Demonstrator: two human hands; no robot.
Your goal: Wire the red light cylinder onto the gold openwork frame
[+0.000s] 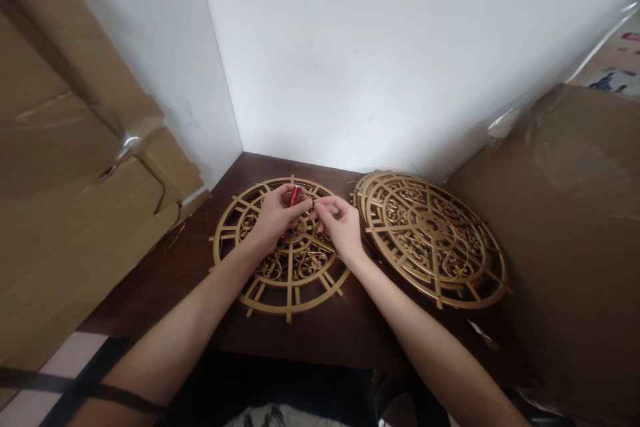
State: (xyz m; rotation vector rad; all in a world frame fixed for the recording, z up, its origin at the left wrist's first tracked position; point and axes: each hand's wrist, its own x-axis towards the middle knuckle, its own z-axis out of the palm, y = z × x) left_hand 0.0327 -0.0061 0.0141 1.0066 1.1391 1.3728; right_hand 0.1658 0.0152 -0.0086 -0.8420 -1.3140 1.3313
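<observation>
A round gold openwork frame (289, 309), with spokes and scrollwork like a big clock face, lies flat on the dark brown table. Over its middle, my left hand (277, 217) is closed around a slim red tube-like thing (295, 195) with a pale end; its exact kind is unclear. My right hand (341, 223) meets it from the right, thumb and forefinger pinched together. Whatever sits between the two hands' fingertips is small and dark, too small to name. Both hands cover part of the frame's centre.
More gold frames (433, 225) of the same pattern are stacked on the right of the table (315, 340). A paintbrush-like item (483, 333) lies near the right front. Cardboard (75, 200) stands on the left, a brown box (565, 227) on the right, a white wall (350, 67) behind.
</observation>
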